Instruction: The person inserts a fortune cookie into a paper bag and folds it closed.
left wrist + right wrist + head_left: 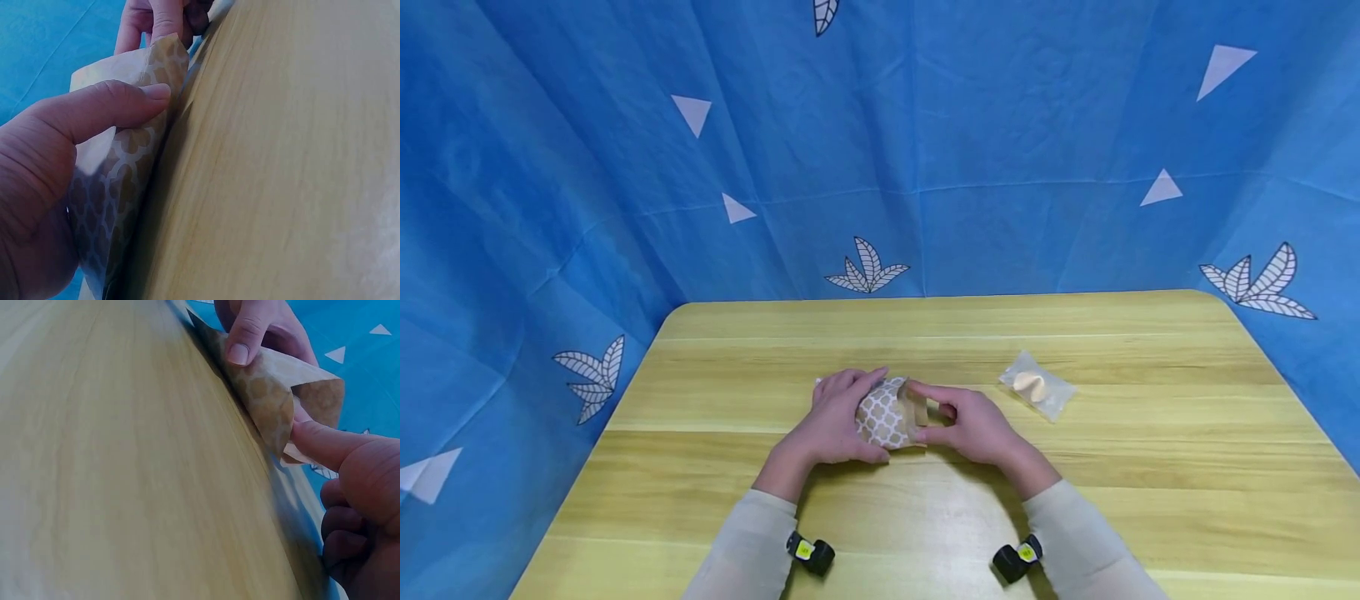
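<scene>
A small brown paper bag (880,417) with a white lattice pattern lies at the middle of the table, its mouth facing right. My left hand (838,421) grips its left part, the thumb (125,109) pressed along the near side and the fingers over the far side. At the mouth, my right hand (973,425) holds the bag's edge between thumb and index finger. In the right wrist view the right thumb (331,444) reaches into the gaping mouth, its tip hidden by the paper. The other right fingers (344,537) are curled beneath, off the bag.
Right of the hands lies a clear plastic packet (1037,386) with a small cream-coloured piece inside. The wood-grain table (700,367) ends at a blue patterned curtain (1000,125) behind and on the left.
</scene>
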`<state>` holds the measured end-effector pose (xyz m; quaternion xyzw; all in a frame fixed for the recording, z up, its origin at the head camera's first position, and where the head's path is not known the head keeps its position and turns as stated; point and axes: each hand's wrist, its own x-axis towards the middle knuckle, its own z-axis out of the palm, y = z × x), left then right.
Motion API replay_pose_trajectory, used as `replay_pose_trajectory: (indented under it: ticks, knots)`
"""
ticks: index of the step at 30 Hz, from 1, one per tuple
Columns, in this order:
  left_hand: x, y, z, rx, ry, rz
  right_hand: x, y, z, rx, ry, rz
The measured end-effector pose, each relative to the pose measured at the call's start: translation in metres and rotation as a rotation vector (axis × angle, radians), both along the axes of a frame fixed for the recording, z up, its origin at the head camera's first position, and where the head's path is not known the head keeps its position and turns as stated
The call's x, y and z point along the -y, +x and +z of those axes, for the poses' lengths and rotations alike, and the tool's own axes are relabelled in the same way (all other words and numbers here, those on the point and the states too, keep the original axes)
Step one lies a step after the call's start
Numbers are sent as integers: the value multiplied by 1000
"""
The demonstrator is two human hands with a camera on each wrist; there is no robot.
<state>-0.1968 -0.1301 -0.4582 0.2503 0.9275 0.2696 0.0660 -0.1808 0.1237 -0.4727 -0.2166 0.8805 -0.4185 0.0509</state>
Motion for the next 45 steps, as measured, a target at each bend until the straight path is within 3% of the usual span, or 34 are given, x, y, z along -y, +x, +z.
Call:
replay_pose_trajectory:
  ticks: [8, 15, 21, 33, 41, 45]
  knots:
    - [-1, 0, 0, 4, 3, -11, 8, -3, 0, -17, 9, 14]
    - [-2, -1, 0, -7, 9, -15, 2, -5, 1, 21, -63, -15]
    - [-2, -1, 1, -6, 7, -15, 5, -5, -2, -39, 4, -19]
    - [-2, -1, 0, 9, 4, -10, 16, -2, -2, -59, 58, -61]
    - [-1, 0, 0, 12, 6, 2, 4, 1, 1, -21, -49, -60]
    - [1, 0, 0, 9, 5, 3, -8, 6, 10, -10, -84, -103]
